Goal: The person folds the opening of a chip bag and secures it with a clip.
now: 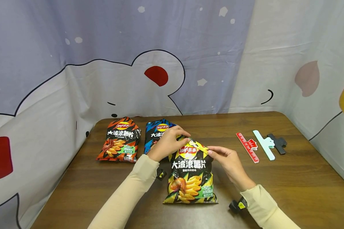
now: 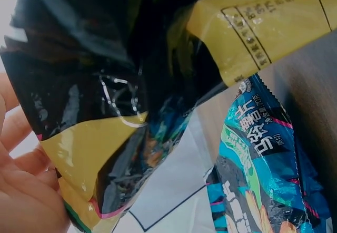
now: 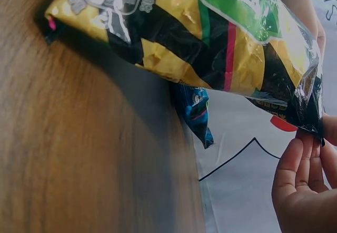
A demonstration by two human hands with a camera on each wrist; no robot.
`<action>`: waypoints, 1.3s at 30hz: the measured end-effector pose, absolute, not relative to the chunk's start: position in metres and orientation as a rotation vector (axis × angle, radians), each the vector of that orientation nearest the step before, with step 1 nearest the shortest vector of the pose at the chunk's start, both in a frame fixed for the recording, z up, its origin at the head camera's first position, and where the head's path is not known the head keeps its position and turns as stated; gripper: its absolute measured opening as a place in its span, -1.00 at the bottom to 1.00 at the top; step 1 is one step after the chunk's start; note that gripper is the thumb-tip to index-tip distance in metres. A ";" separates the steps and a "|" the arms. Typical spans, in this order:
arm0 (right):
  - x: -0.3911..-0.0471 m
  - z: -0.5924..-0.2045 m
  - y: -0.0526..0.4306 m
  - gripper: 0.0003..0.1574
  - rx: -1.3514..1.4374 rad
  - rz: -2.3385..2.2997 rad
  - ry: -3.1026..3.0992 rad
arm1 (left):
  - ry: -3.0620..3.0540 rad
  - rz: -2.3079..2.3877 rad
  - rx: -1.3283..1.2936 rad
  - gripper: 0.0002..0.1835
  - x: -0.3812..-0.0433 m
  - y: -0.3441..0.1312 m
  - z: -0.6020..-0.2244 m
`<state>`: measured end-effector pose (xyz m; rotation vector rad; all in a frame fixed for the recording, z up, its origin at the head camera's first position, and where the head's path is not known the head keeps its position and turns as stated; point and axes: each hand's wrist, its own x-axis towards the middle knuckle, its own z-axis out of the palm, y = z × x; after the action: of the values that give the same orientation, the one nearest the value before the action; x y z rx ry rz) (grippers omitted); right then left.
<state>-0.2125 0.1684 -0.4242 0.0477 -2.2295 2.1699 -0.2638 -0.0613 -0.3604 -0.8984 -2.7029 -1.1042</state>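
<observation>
A black-and-yellow bag of chips [image 1: 188, 167] stands tilted up in front of me, its printed front facing the head camera. My left hand [image 1: 169, 142] grips its top left edge, fingers over the top and thumb low on the front. At the top right corner, my right hand [image 1: 227, 160] pinches the film between thumb and fingers. The right wrist view shows this right hand [image 3: 305, 175] at the bag's corner. In the left wrist view the left hand [image 2: 26, 185] is beside the crinkled bag [image 2: 152, 85], its fingertips partly hidden behind the film.
Behind the left hand lies a blue chip bag [image 1: 151, 131], partly covered. An orange chip bag [image 1: 120, 140] rests farther left on the wooden table [image 1: 83, 194]. Three bag clips lie at the right: red [image 1: 247, 148], pale mint [image 1: 264, 144] and black [image 1: 278, 144]. A patterned curtain [image 1: 103, 82] hangs behind.
</observation>
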 end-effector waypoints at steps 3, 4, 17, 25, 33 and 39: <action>-0.213 -0.424 0.168 -0.46 0.039 2.163 -2.244 | -2.699 -1.091 -0.905 -0.78 -0.264 -0.062 -0.361; -0.213 -0.424 0.168 -0.46 0.038 2.164 -2.246 | -2.698 -1.087 -0.908 -0.78 -0.264 -0.062 -0.361; -0.213 -0.423 0.169 -0.48 0.056 2.178 -2.240 | -2.700 -1.103 -0.909 -0.80 -0.265 -0.062 -0.362; -0.214 -0.423 0.172 -0.48 0.091 2.160 -2.248 | -2.697 -1.096 -0.925 -0.80 -0.265 -0.062 -0.362; -0.220 -0.427 0.178 -0.46 0.097 2.139 -2.225 | -2.706 -1.077 -0.918 -0.80 -0.264 -0.062 -0.360; -0.224 -0.432 0.187 -0.44 0.111 2.084 -2.240 | -2.689 -1.065 -0.926 -0.80 -0.264 -0.062 -0.361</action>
<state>-0.2240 0.1868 -0.4315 0.1114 -2.2399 2.0835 -0.2635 -0.0622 -0.3609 -0.9264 -2.6889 -1.0654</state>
